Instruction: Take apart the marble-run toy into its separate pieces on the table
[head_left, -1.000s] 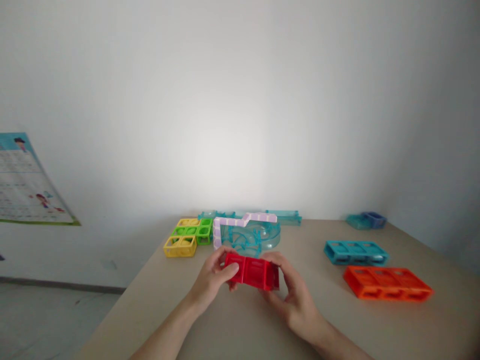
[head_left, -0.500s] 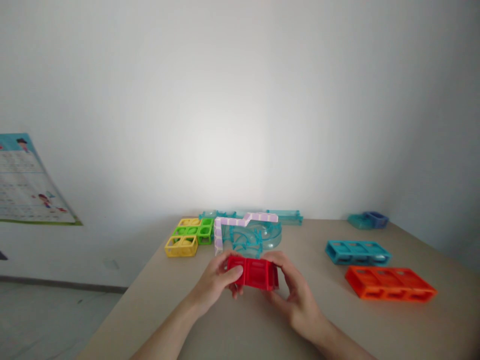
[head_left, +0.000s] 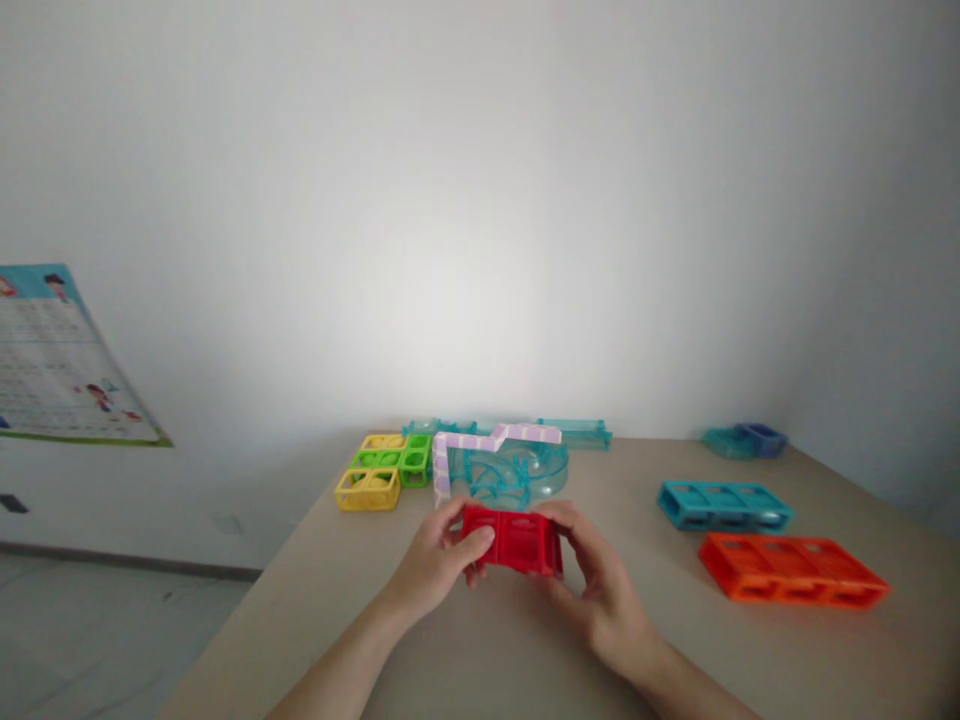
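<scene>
Just above the table, both hands grip a red hollow plastic block piece with square openings. My left hand pinches its left end, thumb across the front and fingers behind. My right hand is closed on the right end, with fingers over the top corner and the thumb below. Beyond the hands stands a translucent teal track piece with a purple zigzag strip by it. Whether the red piece is one block or joined blocks, I cannot tell.
Yellow blocks and green blocks sit at the back left of the table. To the right lie a teal three-cell block and an orange one. A dark blue piece is near the back right corner. A wall rises behind.
The view has shifted slightly, so the whole scene sits a little further right. Both hands keep hold of the red block piece, with barely any change in grip.
</scene>
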